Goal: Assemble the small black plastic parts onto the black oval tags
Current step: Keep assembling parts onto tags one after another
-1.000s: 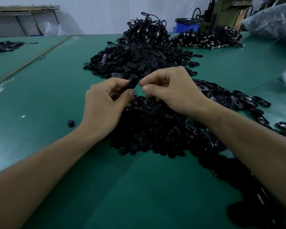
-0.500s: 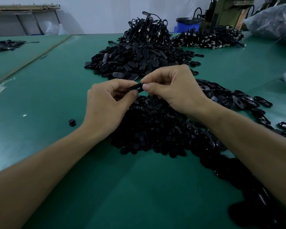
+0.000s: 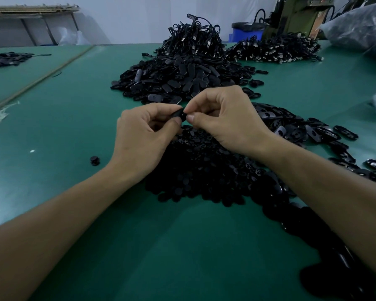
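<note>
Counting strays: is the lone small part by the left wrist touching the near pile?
No, the lone small part lies on the green table, clear of the near pile.

oval tag (image 3: 178, 115) tipped from upright to level, right hand (image 3: 224, 120) now pinching it

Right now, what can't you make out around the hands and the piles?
Head view, the only one:
Black piece between left hand and right hand: fingertips cover most; whether tag and small part are joined is unclear.
Pile of small parts: dark, partly under both hands.
Black parts at bottom right: shadowed, cut by right forearm and edge.
</note>
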{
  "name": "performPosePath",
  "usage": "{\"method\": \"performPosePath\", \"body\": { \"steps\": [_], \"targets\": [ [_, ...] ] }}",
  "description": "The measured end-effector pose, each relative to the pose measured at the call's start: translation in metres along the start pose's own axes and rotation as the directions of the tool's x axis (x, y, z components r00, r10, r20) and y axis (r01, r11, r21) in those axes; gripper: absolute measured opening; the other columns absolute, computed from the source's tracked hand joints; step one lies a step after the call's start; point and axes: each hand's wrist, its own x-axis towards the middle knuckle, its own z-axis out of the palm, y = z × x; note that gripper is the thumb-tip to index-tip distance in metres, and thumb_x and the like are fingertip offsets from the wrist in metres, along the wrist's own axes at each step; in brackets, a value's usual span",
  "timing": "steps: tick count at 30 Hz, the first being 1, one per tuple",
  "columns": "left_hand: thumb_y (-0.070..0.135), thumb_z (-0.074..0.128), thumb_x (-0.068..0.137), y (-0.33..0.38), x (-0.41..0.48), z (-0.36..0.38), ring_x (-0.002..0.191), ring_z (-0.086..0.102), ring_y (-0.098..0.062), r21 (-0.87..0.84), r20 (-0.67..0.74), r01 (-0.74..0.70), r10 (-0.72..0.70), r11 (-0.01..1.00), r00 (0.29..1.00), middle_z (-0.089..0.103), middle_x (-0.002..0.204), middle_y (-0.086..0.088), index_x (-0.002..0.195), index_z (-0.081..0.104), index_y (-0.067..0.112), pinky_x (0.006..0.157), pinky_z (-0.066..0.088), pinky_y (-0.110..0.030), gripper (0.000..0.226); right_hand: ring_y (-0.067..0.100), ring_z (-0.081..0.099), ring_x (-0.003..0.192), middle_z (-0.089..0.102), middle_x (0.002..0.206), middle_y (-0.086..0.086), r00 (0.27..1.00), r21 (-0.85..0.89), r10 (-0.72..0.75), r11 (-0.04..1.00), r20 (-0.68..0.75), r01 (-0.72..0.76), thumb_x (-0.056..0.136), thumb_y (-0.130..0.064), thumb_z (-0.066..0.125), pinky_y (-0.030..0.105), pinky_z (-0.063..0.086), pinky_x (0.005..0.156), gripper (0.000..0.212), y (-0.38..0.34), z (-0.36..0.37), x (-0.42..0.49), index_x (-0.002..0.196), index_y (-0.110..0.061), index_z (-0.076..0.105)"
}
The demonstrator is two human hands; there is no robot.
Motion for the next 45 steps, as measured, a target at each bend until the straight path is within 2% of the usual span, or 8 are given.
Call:
{"method": "performPosePath", "body": {
  "steps": [6, 14, 18, 24, 31, 36, 42, 45],
  "targets": [
    [0.004, 0.068, 0.093, 0.003, -0.001, 0.000, 0.074, 0.073, -0.008, -0.034, 0.047, -0.015, 0.017, 0.999, 0.999, 0.077, 0.085, 0.006, 0.103, 0.074, 0.022, 0.070, 0.057, -0.020, 0.022, 0.004, 0.067, 0.072, 0.070, 0.077, -0.007, 0.999, -0.055, -0.028, 0.998, -0.029, 0.027, 0.088, -0.010, 0.073, 0.020, 0.055, 0.070, 0.007, -0.001, 0.002, -0.001, 0.088, -0.017, 0.074],
    [0.006, 0.068, 0.093, 0.001, 0.000, 0.000, 0.078, 0.074, -0.010, 0.008, 0.023, -0.012, 0.011, 1.000, 1.000, 0.078, 0.086, 0.008, 0.100, 0.074, 0.027, 0.075, 0.060, -0.027, 0.023, -0.002, 0.067, 0.081, 0.073, 0.086, -0.007, 0.994, -0.104, -0.076, 0.992, -0.078, 0.068, 0.087, -0.008, 0.075, 0.007, 0.050, 0.075, 0.010, -0.008, 0.007, -0.005, 0.094, -0.013, 0.079],
    [0.011, 0.069, 0.095, 0.001, 0.001, -0.001, 0.073, 0.071, -0.006, -0.059, -0.005, -0.025, 0.025, 0.998, 1.000, 0.077, 0.084, 0.008, 0.097, 0.074, 0.027, 0.069, 0.057, -0.020, 0.017, 0.001, 0.066, 0.087, 0.071, 0.091, -0.008, 0.993, -0.082, -0.105, 0.992, -0.058, 0.100, 0.088, -0.009, 0.075, 0.006, 0.048, 0.078, 0.013, -0.012, 0.006, -0.005, 0.099, -0.014, 0.079],
    [0.010, 0.068, 0.095, 0.003, 0.002, -0.001, 0.069, 0.067, -0.003, -0.124, 0.003, -0.040, 0.041, 0.991, 0.999, 0.075, 0.078, 0.012, 0.094, 0.072, 0.027, 0.065, 0.055, -0.018, 0.018, 0.006, 0.061, 0.091, 0.063, 0.097, -0.011, 0.996, -0.006, -0.077, 0.997, -0.039, 0.077, 0.087, -0.013, 0.076, 0.013, 0.047, 0.079, 0.017, -0.011, 0.001, -0.002, 0.088, -0.030, 0.076],
    [0.005, 0.068, 0.094, 0.004, 0.001, -0.001, 0.065, 0.065, 0.001, -0.087, 0.036, -0.059, 0.063, 0.994, 0.997, 0.073, 0.073, 0.016, 0.094, 0.070, 0.028, 0.063, 0.053, -0.014, 0.023, 0.009, 0.072, 0.079, 0.075, 0.082, -0.004, 1.000, 0.082, 0.016, 0.996, 0.010, -0.017, 0.086, -0.014, 0.077, 0.037, 0.059, 0.083, 0.013, -0.002, -0.007, 0.003, 0.097, -0.019, 0.075],
    [0.005, 0.069, 0.093, 0.004, 0.001, 0.000, 0.064, 0.065, 0.000, -0.103, 0.052, -0.029, 0.035, 0.994, 0.998, 0.073, 0.072, 0.013, 0.096, 0.072, 0.026, 0.063, 0.053, -0.014, 0.021, 0.014, 0.072, 0.079, 0.076, 0.082, 0.001, 0.999, 0.073, 0.012, 0.997, 0.052, -0.016, 0.083, -0.018, 0.081, 0.038, 0.059, 0.083, 0.010, 0.004, -0.012, 0.006, 0.092, -0.018, 0.077],
    [0.005, 0.073, 0.090, 0.001, 0.002, -0.002, 0.067, 0.071, -0.011, -0.178, 0.042, 0.041, -0.034, 0.983, 0.999, 0.077, 0.078, 0.003, 0.106, 0.068, 0.021, 0.069, 0.060, -0.025, 0.024, 0.016, 0.071, 0.074, 0.075, 0.079, 0.003, 0.999, 0.081, 0.018, 0.997, 0.048, -0.021, 0.083, -0.019, 0.080, 0.027, 0.058, 0.074, 0.008, 0.008, -0.008, 0.007, 0.088, -0.017, 0.075],
    [0.004, 0.073, 0.089, 0.001, 0.002, -0.001, 0.065, 0.071, -0.009, -0.206, 0.039, 0.053, -0.046, 0.977, 0.998, 0.077, 0.076, 0.003, 0.102, 0.069, 0.019, 0.065, 0.058, -0.021, 0.021, 0.011, 0.070, 0.071, 0.076, 0.079, 0.004, 0.998, 0.121, 0.030, 0.992, 0.058, -0.037, 0.083, -0.015, 0.080, 0.022, 0.056, 0.071, 0.007, 0.008, -0.010, 0.008, 0.089, -0.015, 0.076]
  ]
}}
